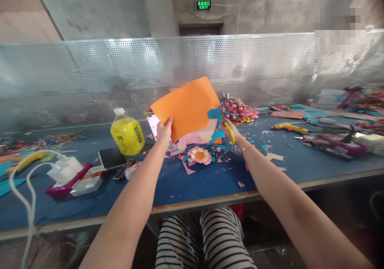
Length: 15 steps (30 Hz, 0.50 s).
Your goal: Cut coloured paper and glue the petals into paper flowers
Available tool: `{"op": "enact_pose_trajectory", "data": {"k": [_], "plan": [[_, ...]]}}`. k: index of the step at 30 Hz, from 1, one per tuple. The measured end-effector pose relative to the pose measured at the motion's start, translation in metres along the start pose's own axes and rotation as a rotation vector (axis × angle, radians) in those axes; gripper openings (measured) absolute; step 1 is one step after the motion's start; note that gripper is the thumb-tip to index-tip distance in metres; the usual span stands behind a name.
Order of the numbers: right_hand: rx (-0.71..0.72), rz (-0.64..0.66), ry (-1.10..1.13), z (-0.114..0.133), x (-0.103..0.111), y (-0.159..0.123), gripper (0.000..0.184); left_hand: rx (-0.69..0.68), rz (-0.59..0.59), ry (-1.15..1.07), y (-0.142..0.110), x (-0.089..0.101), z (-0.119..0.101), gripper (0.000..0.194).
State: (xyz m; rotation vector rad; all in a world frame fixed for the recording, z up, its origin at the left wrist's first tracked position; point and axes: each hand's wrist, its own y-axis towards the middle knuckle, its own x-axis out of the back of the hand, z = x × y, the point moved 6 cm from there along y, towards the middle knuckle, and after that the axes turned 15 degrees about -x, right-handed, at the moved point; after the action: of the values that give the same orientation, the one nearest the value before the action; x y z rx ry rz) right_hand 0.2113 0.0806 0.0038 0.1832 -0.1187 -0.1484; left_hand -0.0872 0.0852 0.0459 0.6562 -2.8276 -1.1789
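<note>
My left hand [164,132] grips the lower left edge of an orange sheet of paper [189,105], thumb on its front. The sheet is held tilted above the table, and a curved notch shows at its lower right. Yellow-handled scissors [230,133] are in my right hand [234,131], their blades raised close to the sheet's right edge; I cannot tell whether they touch it. Below the sheet lies a layered paper flower [199,157] with an orange centre and pink and blue around it. Pink paper [201,134] and blue paper [216,119] lie behind it among scraps.
A bottle of yellow drink [127,135], a phone [111,159] and a purple power strip with white plugs [69,179] stand left. A pile of cut paper [238,110] lies behind my right hand. Yellow glue gun [289,128] and cables lie right. A perforated metal screen [90,81] closes the back.
</note>
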Motion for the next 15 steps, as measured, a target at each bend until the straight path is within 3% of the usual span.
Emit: {"op": "enact_pose_trajectory", "data": {"k": [5, 15], "plan": [[0.144, 0.005, -0.181, 0.005, -0.0039, -0.0025, 0.024, -0.049, -0.004, 0.127, 0.0043, 0.0054, 0.0009, 0.032], [0.133, 0.024, -0.236, 0.0039, -0.0085, -0.0014, 0.021, -0.113, 0.022, 0.27, 0.0097, 0.0097, -0.0017, 0.03]]}}
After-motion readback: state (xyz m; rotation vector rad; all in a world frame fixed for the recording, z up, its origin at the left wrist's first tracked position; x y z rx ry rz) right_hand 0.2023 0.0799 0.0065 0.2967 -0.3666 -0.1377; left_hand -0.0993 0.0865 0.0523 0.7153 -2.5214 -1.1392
